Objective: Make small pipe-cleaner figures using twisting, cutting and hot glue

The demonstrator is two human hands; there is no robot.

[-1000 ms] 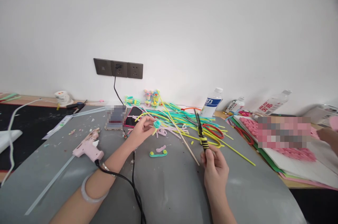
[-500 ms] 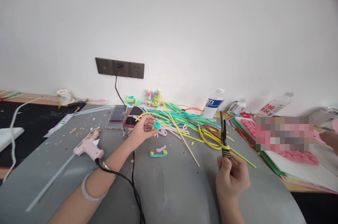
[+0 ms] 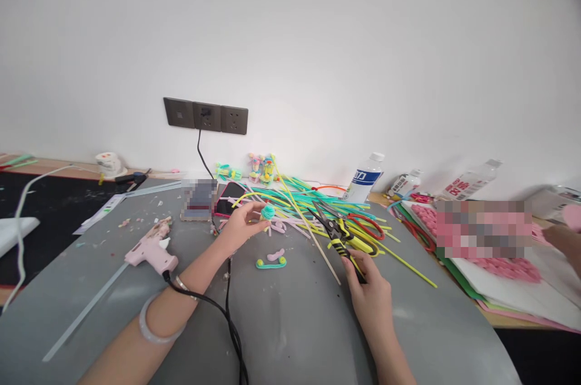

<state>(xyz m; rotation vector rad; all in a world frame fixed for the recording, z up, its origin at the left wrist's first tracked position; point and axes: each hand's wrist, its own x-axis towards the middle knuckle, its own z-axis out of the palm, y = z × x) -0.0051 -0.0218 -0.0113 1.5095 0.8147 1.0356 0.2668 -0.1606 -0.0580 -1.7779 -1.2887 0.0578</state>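
Between the thumb and fingers of my left hand (image 3: 242,227) is a small turquoise coiled pipe-cleaner ball (image 3: 267,212). My right hand (image 3: 371,289) is wrapped round the black-and-yellow handles of a pair of shears (image 3: 338,235), whose blades are parted and point up and left over the heap of pipe cleaners (image 3: 290,196). On the grey mat below the ball lie a turquoise strip with curled yellow ends (image 3: 271,264) and a short lilac piece (image 3: 275,255).
A pink glue gun (image 3: 152,252) lies at left, its black cord (image 3: 213,306) running under my left forearm. Red-handled scissors (image 3: 367,224) rest among the pipe cleaners. A water bottle (image 3: 363,179) stands behind. Another person's hand (image 3: 563,243) is at far right, by pink braided material (image 3: 512,269).
My right hand has moved left and tipped the shears from upright to slanting left; the blades now show apart. My left hand holds the turquoise ball in nearly the same place.
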